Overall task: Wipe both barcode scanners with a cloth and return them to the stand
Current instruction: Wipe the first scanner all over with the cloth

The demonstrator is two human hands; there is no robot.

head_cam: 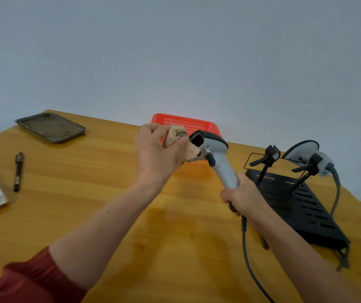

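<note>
gripping the grey barcode scanner by its handle, right hand holds it above the wooden table; left hand presses a bunched beige cloth against its window. second scanner sits in the black stand.

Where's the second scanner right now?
Head view, far right: the second scanner sits in the right cradle of the black stand, beside the empty left cradle.

Table centre free; stand blocks right.
</note>
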